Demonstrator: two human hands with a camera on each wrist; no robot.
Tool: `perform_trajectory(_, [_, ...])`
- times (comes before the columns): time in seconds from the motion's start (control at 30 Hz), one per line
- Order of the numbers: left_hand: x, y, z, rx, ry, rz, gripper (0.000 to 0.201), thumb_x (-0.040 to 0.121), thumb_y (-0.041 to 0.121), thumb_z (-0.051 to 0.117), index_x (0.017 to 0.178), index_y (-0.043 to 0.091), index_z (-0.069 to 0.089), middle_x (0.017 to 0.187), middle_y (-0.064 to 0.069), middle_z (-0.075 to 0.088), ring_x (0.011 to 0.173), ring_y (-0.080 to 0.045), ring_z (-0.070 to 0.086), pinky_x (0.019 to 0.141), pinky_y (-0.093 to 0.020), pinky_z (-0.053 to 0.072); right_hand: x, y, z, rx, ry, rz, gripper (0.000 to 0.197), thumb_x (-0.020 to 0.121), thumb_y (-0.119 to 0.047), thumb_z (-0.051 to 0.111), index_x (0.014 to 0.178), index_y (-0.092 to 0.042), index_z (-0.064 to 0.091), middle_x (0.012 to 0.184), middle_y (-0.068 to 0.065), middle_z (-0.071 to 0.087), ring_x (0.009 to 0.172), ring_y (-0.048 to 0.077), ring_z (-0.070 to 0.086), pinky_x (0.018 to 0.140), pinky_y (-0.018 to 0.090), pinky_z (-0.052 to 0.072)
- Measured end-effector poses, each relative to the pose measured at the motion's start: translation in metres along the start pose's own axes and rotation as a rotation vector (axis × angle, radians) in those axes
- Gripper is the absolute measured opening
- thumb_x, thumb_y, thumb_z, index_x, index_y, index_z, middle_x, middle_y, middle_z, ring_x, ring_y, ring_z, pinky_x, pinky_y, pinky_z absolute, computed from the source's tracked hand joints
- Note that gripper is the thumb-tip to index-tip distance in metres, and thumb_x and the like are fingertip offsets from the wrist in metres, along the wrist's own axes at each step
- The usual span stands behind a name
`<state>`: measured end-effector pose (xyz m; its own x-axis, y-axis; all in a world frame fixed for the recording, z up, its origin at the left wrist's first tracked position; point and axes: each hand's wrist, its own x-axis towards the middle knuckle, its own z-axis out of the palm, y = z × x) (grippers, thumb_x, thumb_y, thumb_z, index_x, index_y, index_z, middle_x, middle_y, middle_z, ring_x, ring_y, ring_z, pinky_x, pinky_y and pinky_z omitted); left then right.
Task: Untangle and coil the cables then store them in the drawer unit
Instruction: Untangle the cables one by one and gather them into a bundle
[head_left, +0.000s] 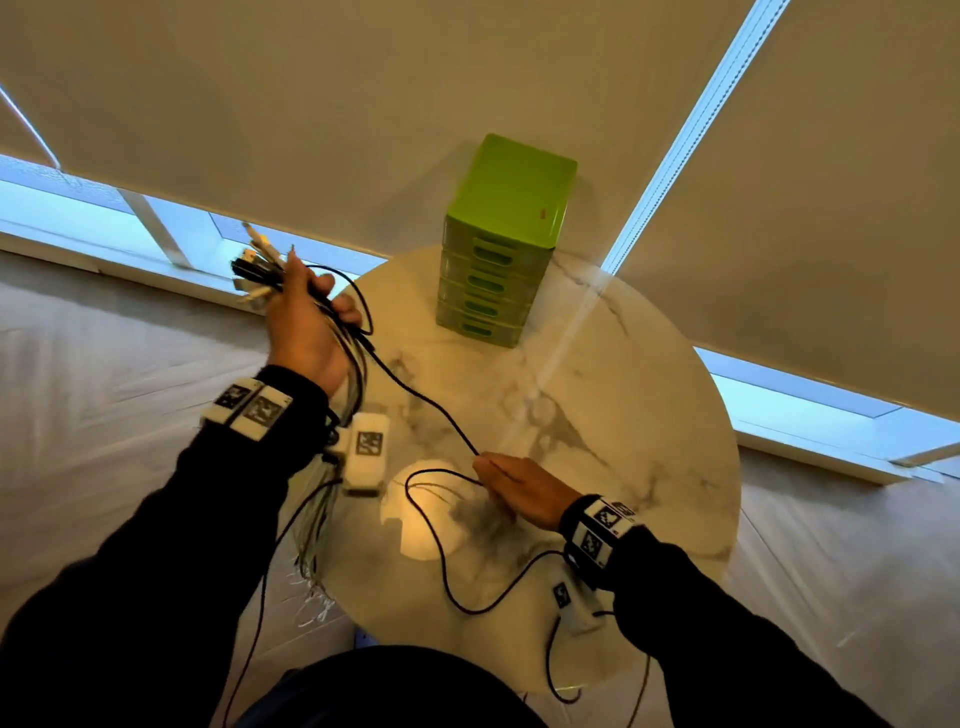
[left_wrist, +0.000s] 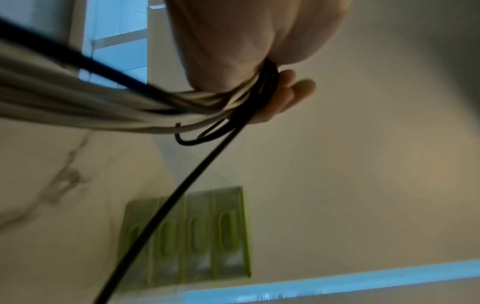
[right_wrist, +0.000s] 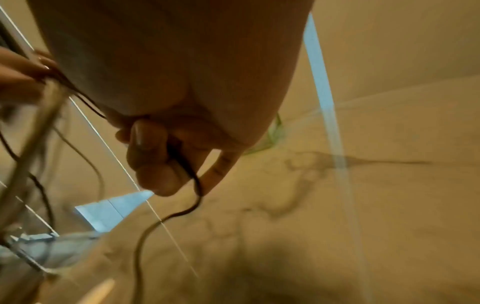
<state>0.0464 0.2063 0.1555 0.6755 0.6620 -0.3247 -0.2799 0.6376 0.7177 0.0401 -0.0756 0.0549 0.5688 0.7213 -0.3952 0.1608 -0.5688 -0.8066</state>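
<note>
My left hand (head_left: 304, 306) is raised over the table's left edge and grips a bundle of white and black cables (head_left: 317, 499); the plug ends stick out above its fingers and the rest hangs down past the wrist. In the left wrist view the left hand (left_wrist: 272, 92) has its fingers curled round the bundle of cables (left_wrist: 130, 107). One black cable (head_left: 415, 395) runs from that fist down to my right hand (head_left: 514, 486), low over the table. The right hand (right_wrist: 166, 156) pinches the black cable (right_wrist: 187, 170), which loops on across the tabletop. The green drawer unit (head_left: 498, 249) stands at the table's far side, drawers closed.
The round white marble table (head_left: 623, 395) carries the drawer unit and the loose black cable loop (head_left: 447, 561). Beige roller blinds (head_left: 363, 104) and window strips lie behind. A pale covered floor (head_left: 104, 353) surrounds the table.
</note>
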Motion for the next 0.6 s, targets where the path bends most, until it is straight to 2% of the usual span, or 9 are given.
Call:
perform_trajectory(0.07, [0.002, 0.011, -0.002, 0.084, -0.009, 0.051, 0.033, 0.106, 0.040, 0.046, 0.077, 0.025, 0.038, 0.059, 0.011, 0.038, 0.043, -0.006, 0.029, 0.043, -0.020, 0.028, -0.002, 0.019, -0.009, -0.051, -0.004, 0.062, 0.037, 0.107, -0.042, 0.038, 0.077, -0.023, 0.051, 0.060, -0.016, 0.054, 0.056, -0.003, 0.048, 0.068, 0.024, 0.040])
perform_trajectory(0.1, [-0.001, 0.011, -0.002, 0.164, -0.015, 0.088, 0.033, 0.107, 0.039, 0.044, 0.077, 0.025, 0.039, 0.058, 0.011, 0.036, 0.043, -0.007, 0.026, 0.044, -0.021, 0.027, 0.004, 0.024, -0.016, -0.090, 0.033, 0.082, 0.037, 0.107, -0.041, 0.039, 0.081, -0.019, 0.054, 0.064, -0.014, 0.055, 0.061, -0.001, 0.051, 0.070, 0.025, 0.040])
perform_trajectory(0.17, [-0.012, -0.001, -0.002, 0.357, -0.072, 0.161, 0.032, 0.108, 0.035, 0.040, 0.077, 0.026, 0.040, 0.059, 0.010, 0.031, 0.046, -0.007, 0.024, 0.046, -0.022, 0.025, 0.023, 0.022, -0.033, -0.204, 0.192, 0.115, 0.039, 0.106, -0.042, 0.040, 0.080, -0.018, 0.055, 0.071, -0.008, 0.054, 0.073, 0.013, 0.055, 0.074, 0.029, 0.037])
perform_trajectory(0.2, [-0.018, -0.011, -0.003, 0.448, -0.124, 0.180, 0.032, 0.109, 0.032, 0.040, 0.077, 0.026, 0.040, 0.060, 0.009, 0.028, 0.047, -0.007, 0.022, 0.046, -0.022, 0.022, 0.033, 0.013, -0.042, -0.234, 0.285, 0.119, 0.040, 0.106, -0.042, 0.039, 0.074, -0.020, 0.050, 0.069, -0.006, 0.051, 0.072, 0.019, 0.052, 0.072, 0.030, 0.034])
perform_trajectory(0.27, [-0.031, -0.033, -0.005, 0.572, -0.230, 0.165, 0.032, 0.109, 0.031, 0.039, 0.078, 0.024, 0.041, 0.059, 0.010, 0.025, 0.049, -0.006, 0.019, 0.047, -0.023, 0.019, 0.050, -0.014, -0.054, -0.251, 0.433, 0.078, 0.042, 0.107, -0.041, 0.038, 0.071, -0.021, 0.043, 0.065, -0.003, 0.047, 0.068, 0.023, 0.046, 0.067, 0.032, 0.029])
perform_trajectory(0.37, [-0.049, -0.056, -0.009, 0.651, -0.273, 0.069, 0.032, 0.107, 0.040, 0.041, 0.083, 0.022, 0.048, 0.056, 0.012, 0.028, 0.049, -0.007, 0.024, 0.050, -0.028, 0.019, 0.067, -0.058, -0.054, -0.285, 0.535, -0.101, 0.034, 0.107, -0.038, 0.038, 0.080, -0.020, 0.049, 0.073, 0.000, 0.052, 0.069, 0.024, 0.048, 0.064, 0.034, 0.032])
perform_trajectory(0.47, [-0.058, -0.062, -0.008, 0.614, -0.238, -0.051, 0.043, 0.103, 0.056, 0.040, 0.080, 0.021, 0.049, 0.061, 0.004, 0.030, 0.052, -0.011, 0.028, 0.052, -0.033, 0.020, 0.068, -0.085, -0.036, -0.399, 0.479, -0.305, 0.031, 0.106, -0.043, 0.034, 0.086, -0.024, 0.047, 0.073, 0.005, 0.057, 0.067, 0.028, 0.055, 0.062, 0.043, 0.045])
perform_trajectory(0.53, [-0.056, -0.058, -0.009, 0.640, -0.215, -0.088, 0.054, 0.097, 0.067, 0.042, 0.080, 0.017, 0.056, 0.062, -0.005, 0.041, 0.055, -0.019, 0.042, 0.055, -0.034, 0.032, 0.063, -0.092, -0.025, -0.472, 0.400, -0.417, 0.028, 0.107, -0.041, 0.033, 0.097, -0.022, 0.052, 0.080, 0.008, 0.066, 0.068, 0.030, 0.060, 0.062, 0.043, 0.047])
perform_trajectory(0.6, [-0.054, -0.055, -0.011, 0.664, -0.228, -0.091, 0.051, 0.096, 0.062, 0.051, 0.094, 0.013, 0.066, 0.072, -0.010, 0.055, 0.069, -0.022, 0.057, 0.067, -0.038, 0.046, 0.057, -0.094, -0.017, -0.482, 0.319, -0.491, 0.028, 0.108, -0.036, 0.034, 0.113, -0.019, 0.055, 0.087, 0.009, 0.070, 0.068, 0.030, 0.062, 0.063, 0.038, 0.046])
